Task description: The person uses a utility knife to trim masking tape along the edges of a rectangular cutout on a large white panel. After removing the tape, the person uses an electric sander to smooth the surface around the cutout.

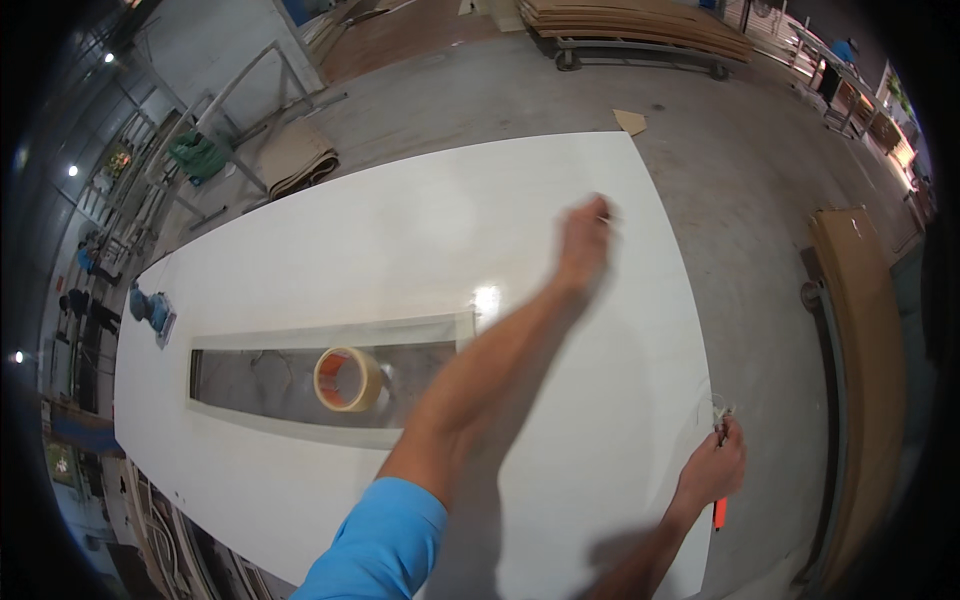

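A large white door-like panel (560, 430) lies flat before me, with a long rectangular window opening edged in pale tape. My left hand (585, 240) is over its far right part, slightly blurred. Its fingers are curled closed, and what they pinch, if anything, is too small to name. At the panel's right edge my right hand (715, 468) is closed around a slim orange-handled tool (720, 514). The orange end sticks out below the fist and a dark part shows above. Thin pale shreds (722, 410) hang at the edge just beyond these fingers.
A roll of tape (372, 380) stands on edge at the window opening. A blue power sander (152, 312) sits at the panel's far left. Brown boards (860, 380) on a cart stand to the right; a trolley of stacked sheets (640, 32) is at the back.
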A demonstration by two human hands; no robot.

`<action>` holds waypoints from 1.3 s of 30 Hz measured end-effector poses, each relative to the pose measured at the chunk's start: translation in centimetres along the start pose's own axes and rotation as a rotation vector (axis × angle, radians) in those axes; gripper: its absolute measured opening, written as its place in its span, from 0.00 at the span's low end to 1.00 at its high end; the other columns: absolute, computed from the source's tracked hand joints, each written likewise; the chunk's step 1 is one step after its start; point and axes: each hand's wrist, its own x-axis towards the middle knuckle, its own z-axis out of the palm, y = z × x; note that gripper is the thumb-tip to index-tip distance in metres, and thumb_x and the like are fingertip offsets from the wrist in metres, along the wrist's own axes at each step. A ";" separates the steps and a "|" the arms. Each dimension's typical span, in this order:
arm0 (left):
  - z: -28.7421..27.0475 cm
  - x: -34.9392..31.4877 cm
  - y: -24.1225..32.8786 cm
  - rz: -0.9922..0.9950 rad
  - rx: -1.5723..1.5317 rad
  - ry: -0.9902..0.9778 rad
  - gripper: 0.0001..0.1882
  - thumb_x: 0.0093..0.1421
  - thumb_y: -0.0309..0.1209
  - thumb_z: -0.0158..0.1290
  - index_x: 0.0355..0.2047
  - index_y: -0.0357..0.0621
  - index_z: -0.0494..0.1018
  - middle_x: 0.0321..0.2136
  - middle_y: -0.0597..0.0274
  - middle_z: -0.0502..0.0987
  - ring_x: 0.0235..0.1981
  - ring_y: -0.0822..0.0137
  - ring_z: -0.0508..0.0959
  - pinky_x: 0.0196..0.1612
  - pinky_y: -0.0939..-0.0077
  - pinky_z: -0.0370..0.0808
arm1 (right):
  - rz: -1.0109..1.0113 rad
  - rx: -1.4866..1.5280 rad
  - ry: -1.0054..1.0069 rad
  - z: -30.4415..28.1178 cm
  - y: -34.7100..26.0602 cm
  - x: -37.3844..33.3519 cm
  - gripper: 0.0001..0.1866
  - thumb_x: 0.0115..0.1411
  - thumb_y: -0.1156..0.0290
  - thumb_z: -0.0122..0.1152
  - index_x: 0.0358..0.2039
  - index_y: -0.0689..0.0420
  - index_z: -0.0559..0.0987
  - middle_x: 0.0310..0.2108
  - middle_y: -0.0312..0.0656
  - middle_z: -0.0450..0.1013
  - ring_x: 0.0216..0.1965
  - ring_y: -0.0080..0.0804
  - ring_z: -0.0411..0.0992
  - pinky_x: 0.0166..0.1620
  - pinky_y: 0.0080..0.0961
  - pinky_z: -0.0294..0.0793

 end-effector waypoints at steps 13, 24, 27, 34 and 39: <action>-17.9 -53.8 28.7 -0.744 -0.328 -0.584 0.13 0.75 0.38 0.54 0.46 0.39 0.79 0.31 0.65 0.81 0.33 0.75 0.78 0.40 0.74 0.76 | -0.181 0.226 -0.078 3.9 2.5 5.2 0.18 0.74 0.58 0.52 0.57 0.47 0.83 0.47 0.45 0.84 0.46 0.51 0.82 0.48 0.49 0.80; -14.5 -84.6 42.8 -1.218 0.603 0.204 0.19 0.69 0.45 0.54 0.48 0.44 0.83 0.45 0.46 0.84 0.49 0.43 0.82 0.51 0.51 0.78 | -0.117 1.452 -1.133 -13.4 18.0 -1.1 0.19 0.75 0.51 0.60 0.50 0.55 0.81 0.23 0.26 0.70 0.16 0.14 0.62 0.18 0.18 0.62; -15.8 -77.3 43.9 -0.697 0.501 0.579 0.19 0.71 0.41 0.54 0.54 0.43 0.80 0.47 0.49 0.84 0.46 0.45 0.83 0.50 0.56 0.79 | 0.380 1.461 -1.467 -19.6 17.4 -14.0 0.29 0.74 0.39 0.54 0.50 0.55 0.81 0.22 0.27 0.69 0.19 0.20 0.63 0.22 0.24 0.65; -12.7 -71.5 48.0 -0.636 -0.080 -0.053 0.24 0.75 0.42 0.54 0.63 0.42 0.73 0.41 0.58 0.84 0.36 0.66 0.83 0.42 0.71 0.81 | 0.527 1.650 -1.782 -31.5 13.8 -26.4 0.28 0.76 0.41 0.52 0.50 0.57 0.79 0.27 0.35 0.74 0.21 0.24 0.65 0.28 0.26 0.64; -7.0 -71.6 47.1 -0.760 -0.558 0.072 0.18 0.79 0.43 0.47 0.55 0.41 0.73 0.32 0.69 0.76 0.28 0.79 0.73 0.31 0.83 0.72 | 0.252 1.606 -1.573 -34.4 17.5 -27.0 0.23 0.78 0.49 0.50 0.53 0.59 0.74 0.35 0.43 0.80 0.33 0.34 0.78 0.39 0.32 0.79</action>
